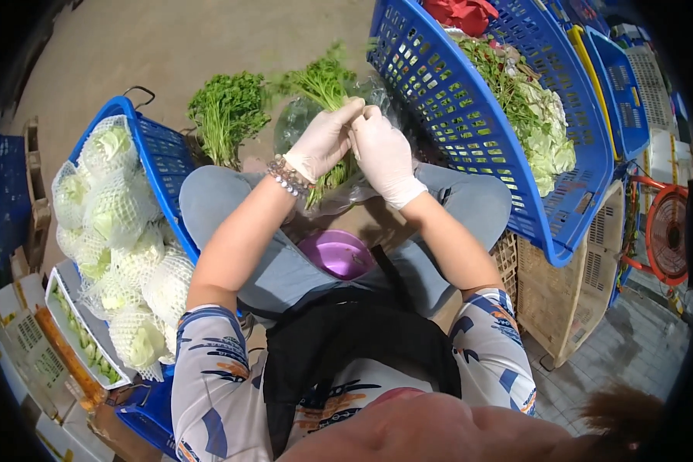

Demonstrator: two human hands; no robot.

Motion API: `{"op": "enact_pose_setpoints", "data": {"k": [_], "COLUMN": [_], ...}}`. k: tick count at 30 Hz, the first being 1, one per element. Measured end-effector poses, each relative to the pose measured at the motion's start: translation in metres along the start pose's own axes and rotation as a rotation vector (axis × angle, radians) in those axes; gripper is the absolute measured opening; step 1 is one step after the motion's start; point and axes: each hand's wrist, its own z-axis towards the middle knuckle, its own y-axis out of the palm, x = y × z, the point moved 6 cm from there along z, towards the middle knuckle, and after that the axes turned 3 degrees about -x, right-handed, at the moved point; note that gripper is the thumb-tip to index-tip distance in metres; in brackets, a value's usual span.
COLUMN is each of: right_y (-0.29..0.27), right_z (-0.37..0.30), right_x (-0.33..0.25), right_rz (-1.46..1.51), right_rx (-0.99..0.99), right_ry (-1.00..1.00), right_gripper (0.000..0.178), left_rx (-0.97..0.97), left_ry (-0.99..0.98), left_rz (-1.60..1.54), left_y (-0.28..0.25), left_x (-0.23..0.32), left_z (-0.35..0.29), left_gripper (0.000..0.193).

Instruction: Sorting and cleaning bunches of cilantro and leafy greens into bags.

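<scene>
Brown floor [138, 46] stretched ahead, flanked by a tall blue basket [439, 85] of loose leaves [543, 115] at the right and a blue crate [164, 146] of netted cabbages [115, 204] at the left. Between them the green bunch [326, 86] ran lengthwise beneath the left hand [323, 140], the nearer one, its leafy tops beyond the fingers and its stem ends toward the purple bowl [339, 256]. Left fingers were closed round the stems; the right hand [383, 150] met them, though whether its fingers gripped anything could not be told.
</scene>
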Motion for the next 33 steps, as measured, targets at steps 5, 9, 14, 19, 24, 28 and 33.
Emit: {"op": "enact_pose_setpoints", "data": {"k": [5,9,14,19,24,28,33], "right_y": [-0.008,-0.018,-0.034,-0.036,-0.047,-0.047,-0.051], "right_z": [0.002,0.003,0.005,0.007,0.011,0.015,0.022], "right_x": [-0.009,0.006,0.039,0.055,0.052,0.039,0.039], "right_rz": [0.145,0.481,0.783,0.673,0.659,0.141,0.387], "right_rx": [-0.069,-0.233,-0.176,0.022,0.155,0.133,0.187], "right_ry": [0.018,0.025,0.218,0.279,0.223,0.004,0.027], "right_gripper": [0.033,0.047,0.031,0.029,0.033,0.04,0.036], "left_rx": [0.073,0.102,0.113,0.02,-0.066,-0.076,-0.037], "left_ry": [0.042,0.067,0.112,0.038,-0.035,-0.115,-0.141], "left_rz": [0.002,0.128,0.289,0.314,0.368,0.381,0.253], "left_y": [-0.009,-0.009,-0.01,0.007,0.013,0.015,0.016], "left_x": [0.003,0.013,0.02,0.01,-0.003,-0.015,-0.019], "left_z": [-0.003,-0.006,-0.008,-0.01,-0.008,-0.009,-0.012], "left_gripper": [0.033,0.031,0.025,0.022,0.024,0.02,0.043]}}
